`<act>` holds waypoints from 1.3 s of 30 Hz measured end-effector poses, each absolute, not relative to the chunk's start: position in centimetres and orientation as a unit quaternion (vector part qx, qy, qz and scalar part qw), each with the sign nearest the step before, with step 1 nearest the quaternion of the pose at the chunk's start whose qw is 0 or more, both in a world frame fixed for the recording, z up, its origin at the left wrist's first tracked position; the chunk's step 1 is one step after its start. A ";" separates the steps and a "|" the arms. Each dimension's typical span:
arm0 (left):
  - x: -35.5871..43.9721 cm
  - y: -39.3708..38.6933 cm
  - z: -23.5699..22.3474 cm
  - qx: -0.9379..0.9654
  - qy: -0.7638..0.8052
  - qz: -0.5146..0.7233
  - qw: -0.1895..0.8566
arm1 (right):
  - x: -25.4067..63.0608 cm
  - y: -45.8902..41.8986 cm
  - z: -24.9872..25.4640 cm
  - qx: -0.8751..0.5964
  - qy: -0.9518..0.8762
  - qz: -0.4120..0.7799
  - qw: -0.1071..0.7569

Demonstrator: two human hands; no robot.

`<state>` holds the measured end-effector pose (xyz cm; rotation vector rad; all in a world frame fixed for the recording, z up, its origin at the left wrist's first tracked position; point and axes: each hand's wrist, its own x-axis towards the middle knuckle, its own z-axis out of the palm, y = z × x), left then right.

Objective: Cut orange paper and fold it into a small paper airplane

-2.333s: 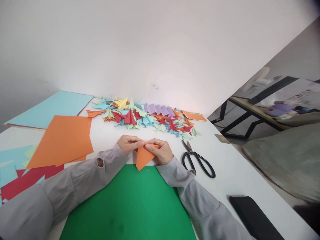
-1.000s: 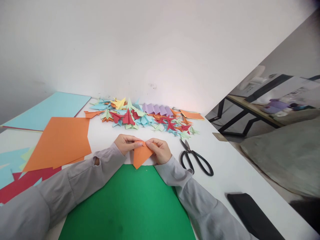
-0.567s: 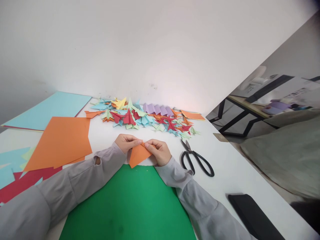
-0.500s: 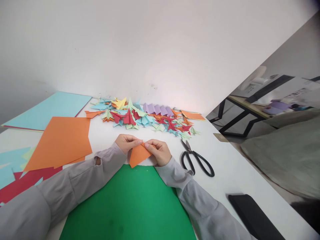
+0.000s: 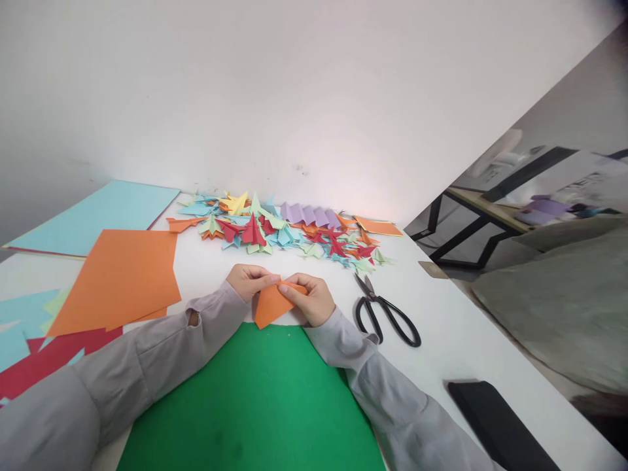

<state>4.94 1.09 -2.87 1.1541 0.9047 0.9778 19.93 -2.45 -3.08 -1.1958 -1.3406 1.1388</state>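
A small folded piece of orange paper (image 5: 271, 306) is held up between my two hands, its pointed lower end hanging just over the far edge of a green sheet (image 5: 250, 399). My left hand (image 5: 249, 281) pinches the paper's top corner between thumb and fingers. Pressing on the upper right part of the paper, the thumb of my right hand (image 5: 314, 299) lies across its front with the fingers behind. Both thumbs nearly meet at the top. The back of the paper and the fingertips behind it are hidden.
Black-handled scissors (image 5: 385, 314) lie right of my hands, and a black flat case (image 5: 498, 418) nearer the front. Folded paper planes (image 5: 252, 230) are heaped along the wall. Orange sheets (image 5: 127, 275), blue sheets (image 5: 98, 219) and red scraps (image 5: 73, 353) spread at left.
The orange paper has turned so its lower tip swung to the left. My right thumb has slid slightly left across the paper. Both hands keep their hold.
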 end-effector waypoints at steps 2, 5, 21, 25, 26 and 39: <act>4.9 1.2 -3.0 0.501 0.390 0.426 0.645 | 19.9 -2.5 -3.1 -0.492 -0.552 0.465 0.486; 4.9 1.4 -3.2 0.496 0.384 0.421 0.655 | 19.9 -2.4 -3.1 -0.490 -0.551 0.469 0.486; 5.4 1.0 -2.7 0.461 0.395 0.428 0.670 | 20.0 -2.2 -3.5 -0.472 -0.521 0.500 0.507; 5.4 0.7 -2.3 0.493 0.409 0.429 0.637 | 20.0 -2.3 -3.4 -0.475 -0.538 0.486 0.499; 5.4 0.6 -2.2 0.497 0.408 0.428 0.635 | 20.0 -2.3 -3.4 -0.475 -0.545 0.481 0.496; 5.3 0.7 -2.5 0.535 0.386 0.410 0.630 | 19.8 -2.4 -3.5 -0.453 -0.580 0.493 0.463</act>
